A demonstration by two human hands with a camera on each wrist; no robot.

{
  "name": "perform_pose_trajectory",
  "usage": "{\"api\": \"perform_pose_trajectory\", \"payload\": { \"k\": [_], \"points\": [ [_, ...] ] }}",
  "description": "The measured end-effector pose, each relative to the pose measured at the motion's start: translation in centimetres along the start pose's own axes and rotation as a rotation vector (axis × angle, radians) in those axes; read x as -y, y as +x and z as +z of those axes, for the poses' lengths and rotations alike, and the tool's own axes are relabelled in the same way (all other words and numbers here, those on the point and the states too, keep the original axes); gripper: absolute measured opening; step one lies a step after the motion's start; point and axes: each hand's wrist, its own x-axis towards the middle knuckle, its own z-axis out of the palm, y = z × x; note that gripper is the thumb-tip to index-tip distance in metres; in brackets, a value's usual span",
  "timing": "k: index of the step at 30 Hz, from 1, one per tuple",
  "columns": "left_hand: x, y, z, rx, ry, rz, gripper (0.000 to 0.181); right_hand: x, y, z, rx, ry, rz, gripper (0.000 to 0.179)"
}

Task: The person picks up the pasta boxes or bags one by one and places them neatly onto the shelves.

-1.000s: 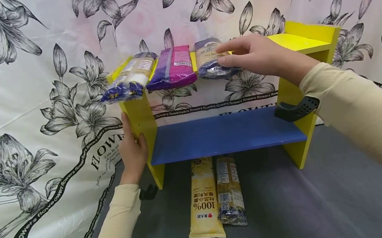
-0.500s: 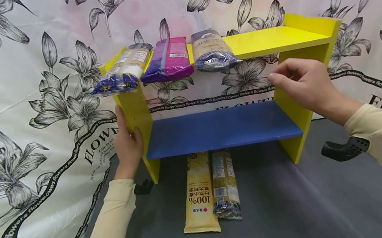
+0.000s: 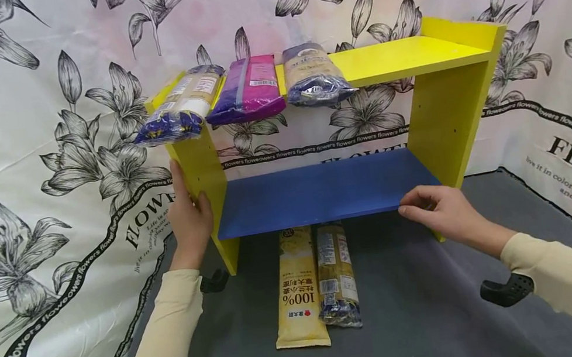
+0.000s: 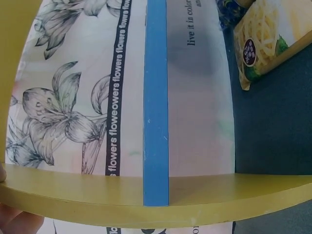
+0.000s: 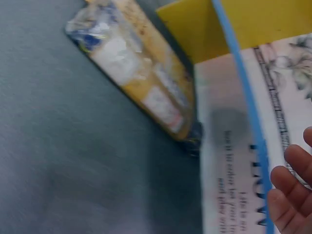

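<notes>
In the head view, my left hand [image 3: 190, 219] grips the left yellow side panel [image 3: 201, 179] of a small shelf unit. The left wrist view shows my fingers [image 4: 19, 223] on the panel's outer side and a fingertip over its inner side. My right hand [image 3: 441, 214] is at the right front of the blue middle board [image 3: 320, 195], fingers loosely bent, holding nothing. Its fingertips overlap the board's front edge in the right wrist view. On the yellow top board [image 3: 404, 54] lie a blue-ended clear pasta packet [image 3: 184, 104], a pink-purple packet [image 3: 249, 88] and another blue-ended pasta packet [image 3: 313, 72].
On the dark tabletop [image 3: 406, 306], a yellow pasta packet [image 3: 299, 295] and a clear pasta packet [image 3: 337, 278] lie side by side, partly under the blue board. The top packets jut over its front edge. A flower-printed cloth [image 3: 2, 152] hangs behind.
My right hand has withdrawn from the rightmost top packet and moved right, then down to the blue board's front edge. My left hand has kept its grip on the side panel.
</notes>
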Motion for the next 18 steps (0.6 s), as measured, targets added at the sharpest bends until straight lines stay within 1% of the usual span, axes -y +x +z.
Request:
{"api": "perform_pose_trajectory", "payload": {
  "k": [4, 8, 12, 16, 18],
  "points": [
    [0.0, 0.1, 0.0, -0.001, 0.002, -0.001, 0.067, -1.1, -0.9, 2.7, 0.09, 0.016, 0.029, 0.017],
    [-0.2, 0.0, -0.1, 0.002, -0.005, -0.008, 0.066, -1.8, -1.4, 5.3, 0.139, 0.016, 0.03, 0.021],
    [-0.2, 0.0, -0.1, 0.006, -0.014, -0.014, 0.068, -2.0, -1.4, 7.4, 0.194, 0.051, 0.051, 0.027],
    [-0.2, 0.0, -0.1, 0.005, -0.002, -0.023, 0.068, -2.0, -1.2, 9.4, 0.258, 0.1, 0.105, 0.037],
    [-0.2, 0.0, -0.1, 0.005, 0.005, -0.025, 0.068, -2.0, -1.1, 10.5, 0.278, 0.107, 0.136, 0.044]
  ]
}}
